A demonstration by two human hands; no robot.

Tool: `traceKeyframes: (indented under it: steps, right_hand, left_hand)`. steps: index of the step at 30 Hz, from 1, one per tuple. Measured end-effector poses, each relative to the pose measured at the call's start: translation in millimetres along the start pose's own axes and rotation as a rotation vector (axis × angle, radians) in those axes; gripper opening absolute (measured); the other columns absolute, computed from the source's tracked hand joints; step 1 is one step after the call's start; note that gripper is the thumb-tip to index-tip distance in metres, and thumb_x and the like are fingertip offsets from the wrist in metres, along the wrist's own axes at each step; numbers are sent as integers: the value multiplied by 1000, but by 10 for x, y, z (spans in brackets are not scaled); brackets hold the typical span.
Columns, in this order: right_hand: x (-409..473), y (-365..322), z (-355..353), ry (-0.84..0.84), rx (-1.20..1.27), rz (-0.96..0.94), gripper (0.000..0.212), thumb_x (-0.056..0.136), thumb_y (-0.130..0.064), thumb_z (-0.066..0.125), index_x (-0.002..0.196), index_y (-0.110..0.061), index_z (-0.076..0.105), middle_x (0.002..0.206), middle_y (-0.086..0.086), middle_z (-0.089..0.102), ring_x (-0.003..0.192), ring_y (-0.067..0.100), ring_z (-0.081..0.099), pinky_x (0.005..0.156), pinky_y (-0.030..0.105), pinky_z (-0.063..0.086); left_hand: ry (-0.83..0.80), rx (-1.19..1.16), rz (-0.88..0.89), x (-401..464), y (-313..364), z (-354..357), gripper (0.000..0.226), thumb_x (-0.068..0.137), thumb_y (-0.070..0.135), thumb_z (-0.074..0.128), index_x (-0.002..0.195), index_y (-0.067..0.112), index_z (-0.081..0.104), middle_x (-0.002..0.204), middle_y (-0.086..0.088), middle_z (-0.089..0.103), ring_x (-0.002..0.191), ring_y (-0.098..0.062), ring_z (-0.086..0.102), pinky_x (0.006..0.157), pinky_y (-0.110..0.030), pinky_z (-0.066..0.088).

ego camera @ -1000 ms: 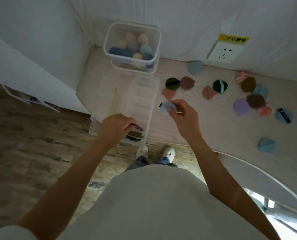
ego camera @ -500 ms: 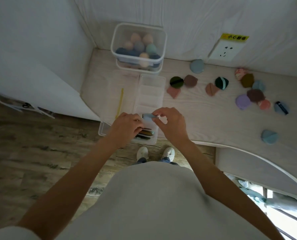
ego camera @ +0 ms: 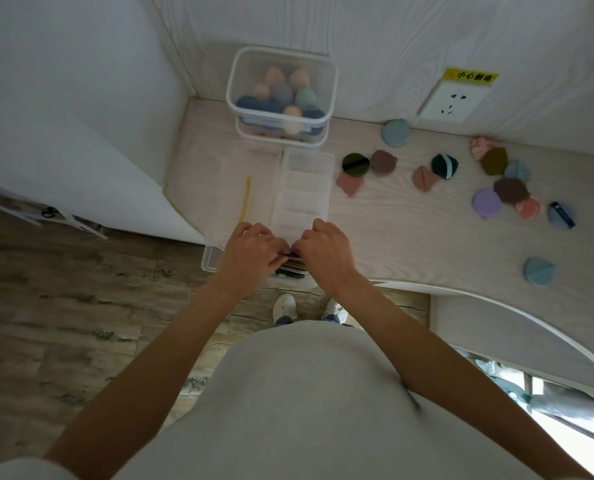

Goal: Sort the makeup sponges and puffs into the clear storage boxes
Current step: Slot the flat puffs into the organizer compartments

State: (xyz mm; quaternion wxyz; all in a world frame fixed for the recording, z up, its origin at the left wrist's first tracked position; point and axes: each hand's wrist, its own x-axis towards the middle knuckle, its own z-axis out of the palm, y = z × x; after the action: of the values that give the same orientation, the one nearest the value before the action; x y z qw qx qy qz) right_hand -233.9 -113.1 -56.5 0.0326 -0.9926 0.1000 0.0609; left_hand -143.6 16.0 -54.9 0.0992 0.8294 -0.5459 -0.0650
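**Puffs: sorting partly done**

Puffs (ego camera: 293,266) stacked in the near compartment of the divided box (ego camera: 302,188) at frame centre lie under your left hand (ego camera: 250,252) and right hand (ego camera: 325,251), fingers curled onto the stack; whether they pinch one, you cannot tell. Egg sponges fill the tub (ego camera: 281,91) above. Over a dozen flat, coloured loose puffs (ego camera: 485,202) remain at right.

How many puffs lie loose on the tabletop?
14 puffs: one by the wall, five mid-table, seven clustered at right, one alone near the edge. Others in the box under the hands are hidden.
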Motion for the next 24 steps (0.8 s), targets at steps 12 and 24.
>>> traceKeyframes:
  steps: [12,24]
  right_hand:
    - [100,852,-58,212,436,414,26,94,-23,52,116,-14,62,109,11,63,98,28,56,78,35,44]
    - [612,1197,169,23,182,298,25,96,-9,42,114,-5,58,107,19,61,90,33,59,65,35,39]
  left_hand:
    - [-6,-41,-45,4,21,42,16,77,22,73,92,17,73,82,-3,69,95,-26,57,83,-42,42]
    - [60,-62,-76,-53,8,134,17,82,28,61,92,20,72,87,2,71,99,-23,52,82,-41,43]
